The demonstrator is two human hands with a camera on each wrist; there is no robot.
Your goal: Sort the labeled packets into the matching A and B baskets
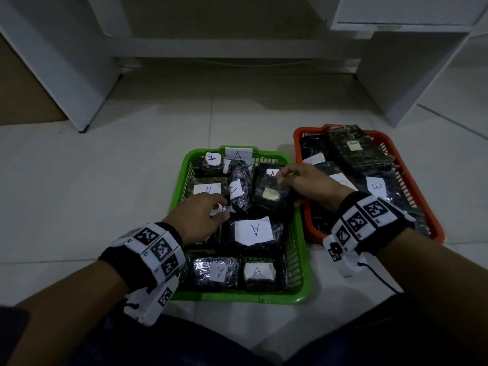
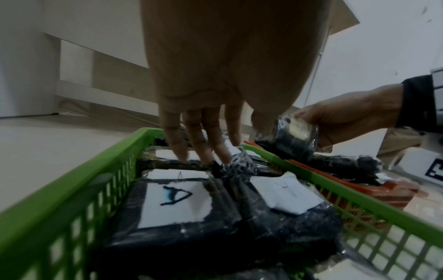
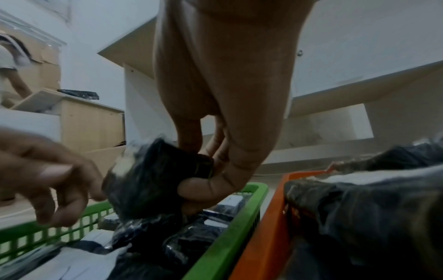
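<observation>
The green basket (image 1: 237,297) carries an "A" tag (image 1: 237,154) on its far rim and holds several dark packets with A labels. Right of it, the orange basket (image 1: 298,146) holds packets labeled B, including a large camouflage one (image 1: 356,151). My right hand (image 1: 287,178) pinches a dark wrapped packet (image 1: 269,194) by its edge above the green basket's right side; the grip shows in the right wrist view (image 3: 203,170). My left hand (image 1: 219,207) reaches into the green basket, its straight fingers (image 2: 203,149) touching the lower end of a rolled A packet (image 1: 239,191).
Both baskets sit on a pale tiled floor (image 1: 105,194) with bare floor to their left. White furniture panels (image 1: 79,75) stand behind. My knees are close to the near edge of the green basket. A cardboard box (image 3: 48,75) shows in the right wrist view.
</observation>
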